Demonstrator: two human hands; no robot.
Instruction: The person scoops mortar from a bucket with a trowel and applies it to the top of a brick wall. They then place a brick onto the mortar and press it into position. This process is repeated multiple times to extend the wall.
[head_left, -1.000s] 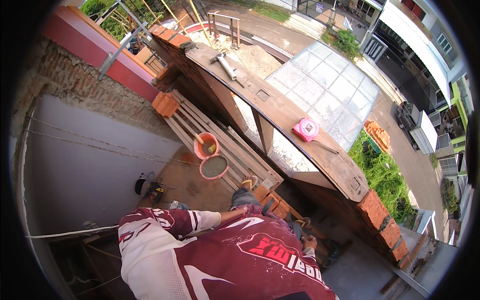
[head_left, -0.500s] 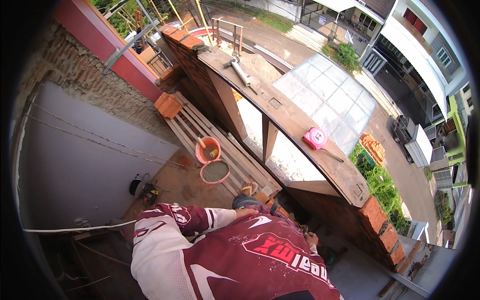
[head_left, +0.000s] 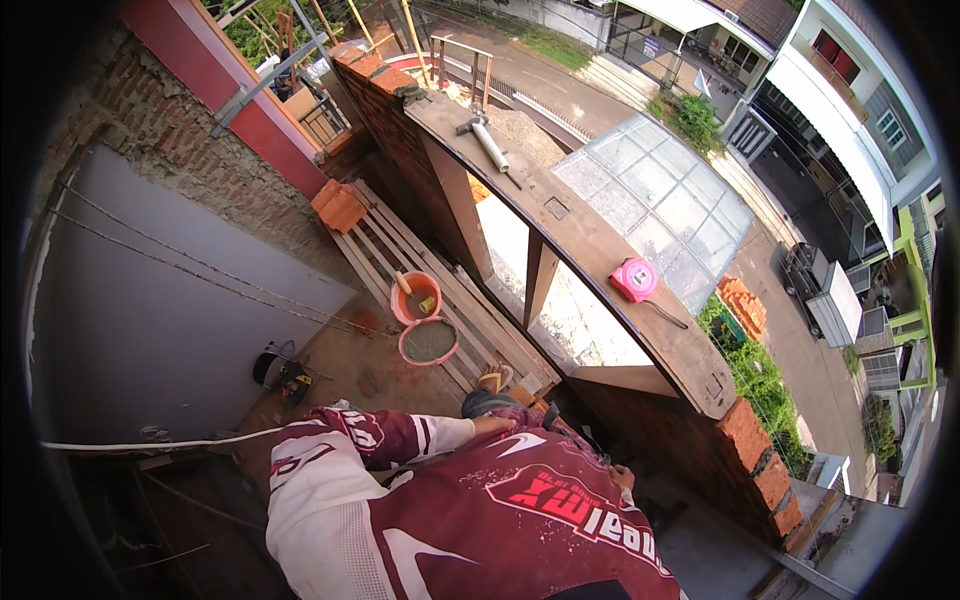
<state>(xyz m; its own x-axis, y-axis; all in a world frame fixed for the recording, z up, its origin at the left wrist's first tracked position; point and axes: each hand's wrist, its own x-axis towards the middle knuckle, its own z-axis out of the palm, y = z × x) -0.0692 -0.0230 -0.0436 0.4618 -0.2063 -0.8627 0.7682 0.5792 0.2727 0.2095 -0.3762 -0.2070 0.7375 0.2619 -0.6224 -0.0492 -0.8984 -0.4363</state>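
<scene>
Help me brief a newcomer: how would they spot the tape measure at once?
Find the long wooden frame running diagonally across the picture's middle. On its flat top face, nearer the lower-right end, lies the tape measure. Its rounded, bright pink case sets it apart from the hammer farther up the frame, which has a pale handle.

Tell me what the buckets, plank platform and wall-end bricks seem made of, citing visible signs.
Buckets: probably smooth plastic; thin, evenly coloured walls.
Plank platform: apparently unpainted wood; long, pale brown boards.
Wall-end bricks: likely rough fired clay; orange-red, uneven faces.
</scene>
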